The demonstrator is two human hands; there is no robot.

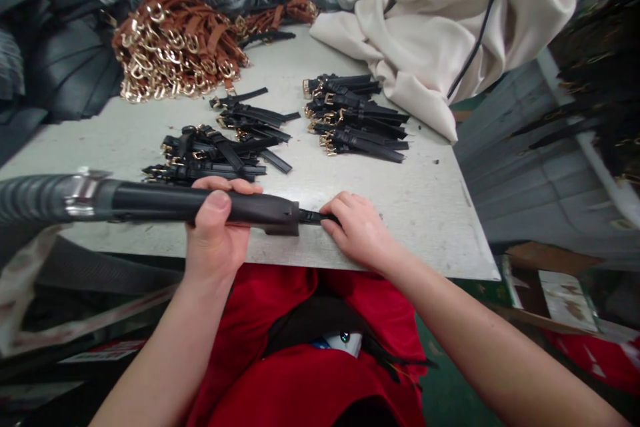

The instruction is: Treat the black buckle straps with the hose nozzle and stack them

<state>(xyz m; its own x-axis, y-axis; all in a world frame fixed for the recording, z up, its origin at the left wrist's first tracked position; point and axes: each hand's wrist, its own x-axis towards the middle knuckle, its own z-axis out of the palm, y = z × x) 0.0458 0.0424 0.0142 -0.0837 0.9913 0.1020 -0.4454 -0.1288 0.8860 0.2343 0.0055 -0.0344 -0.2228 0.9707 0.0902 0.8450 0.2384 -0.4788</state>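
My left hand (220, 220) is wrapped around a black hose nozzle (160, 201), which lies level just above the table's front part. From its back end a ribbed grey hose (35, 197) runs off to the left. My right hand (357, 227) pinches a short black strap (311, 216) at the nozzle's mouth. The strap's left end meets the opening; whether it goes inside is hidden. Beyond my hands lie black buckle straps in a left pile (215, 153), a middle pile (255, 120) and a right pile (357, 117).
A heap of brown straps with gold buckles (175, 40) sits at the back left of the pale table (425, 213). Cream fabric (425, 27) drapes over the back right. Dark sheets (65, 80) lie at the far left. Below the right edge stands an open cardboard box (545, 280).
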